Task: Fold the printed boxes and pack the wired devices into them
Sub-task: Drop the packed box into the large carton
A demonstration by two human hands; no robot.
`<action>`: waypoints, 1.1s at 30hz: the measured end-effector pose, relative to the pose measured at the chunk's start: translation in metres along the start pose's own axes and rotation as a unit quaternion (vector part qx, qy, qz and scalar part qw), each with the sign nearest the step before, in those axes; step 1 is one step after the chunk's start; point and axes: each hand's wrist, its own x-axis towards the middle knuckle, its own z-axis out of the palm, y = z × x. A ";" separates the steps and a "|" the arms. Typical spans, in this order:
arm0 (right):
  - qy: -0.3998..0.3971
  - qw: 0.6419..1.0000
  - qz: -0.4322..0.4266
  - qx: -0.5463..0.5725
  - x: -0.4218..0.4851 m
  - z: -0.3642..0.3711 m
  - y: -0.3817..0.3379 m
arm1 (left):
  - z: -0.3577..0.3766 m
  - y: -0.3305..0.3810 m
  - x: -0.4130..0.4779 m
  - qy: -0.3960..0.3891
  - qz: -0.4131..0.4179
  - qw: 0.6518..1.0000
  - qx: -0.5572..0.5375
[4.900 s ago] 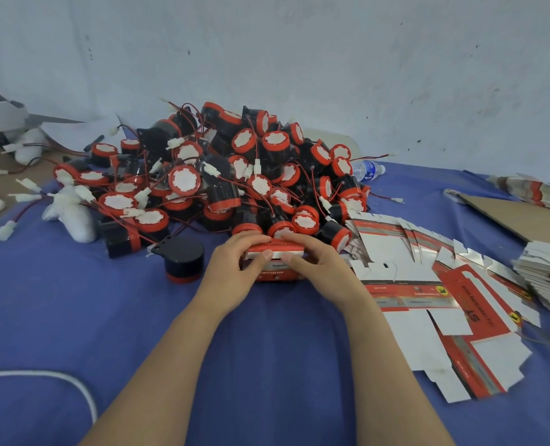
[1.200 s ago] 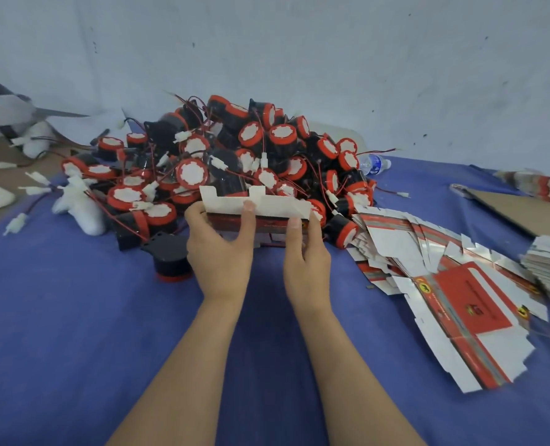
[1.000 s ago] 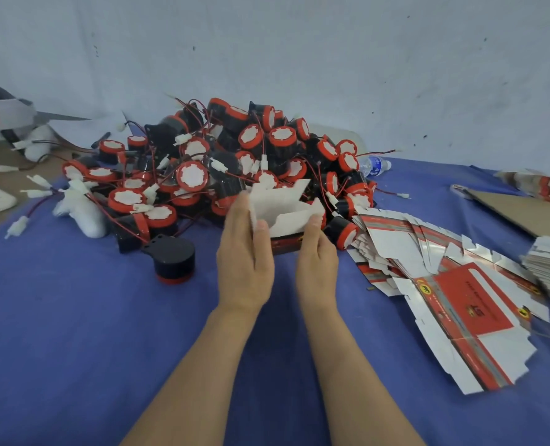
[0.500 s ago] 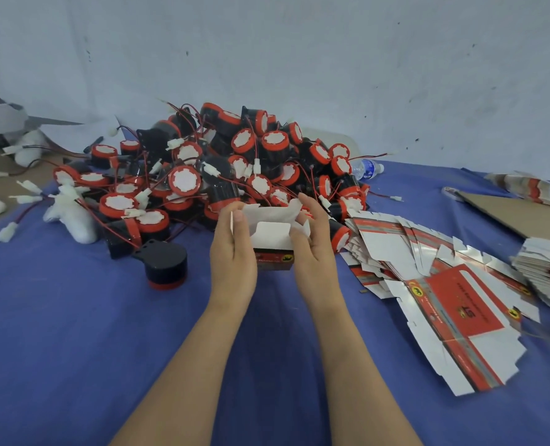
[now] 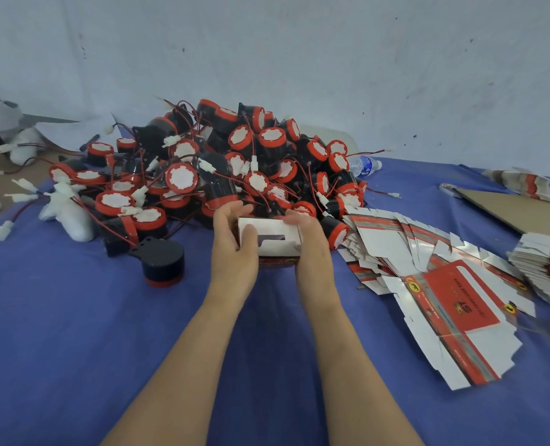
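Note:
A small printed box (image 5: 275, 241), white inside and red outside, is held between both hands above the blue cloth. My left hand (image 5: 233, 247) grips its left side with the thumb on the white flap. My right hand (image 5: 310, 243) grips its right side, fingers curled over the top edge. Its white flaps are partly folded in, leaving a dark gap. Behind the box lies a big pile of black and red wired devices (image 5: 222, 169). One device (image 5: 162, 260) stands alone to the left. Flat printed box blanks (image 5: 440, 284) are spread to the right.
A blue cloth (image 5: 74, 333) covers the table. A stack of flat blanks (image 5: 547, 268) sits at the right edge, a brown cardboard sheet (image 5: 524, 210) behind it. A plastic bottle (image 5: 363, 164) lies behind the pile. White wrapped bundles (image 5: 69, 210) lie at the left.
Both hands lifted a flat blank off the cloth and formed it into a box. Over the last half second the white end flaps have folded further in.

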 end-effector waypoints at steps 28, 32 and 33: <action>-0.071 0.986 0.148 0.015 0.011 -0.036 0.003 | -0.002 0.013 0.009 -0.165 -0.112 0.976 -0.085; -0.021 0.986 0.153 0.059 0.012 -0.032 0.006 | -0.007 0.001 -0.002 -0.210 -0.066 0.975 0.003; -0.026 0.986 0.154 0.064 0.012 -0.031 0.007 | -0.008 -0.002 -0.003 -0.197 -0.056 0.979 0.021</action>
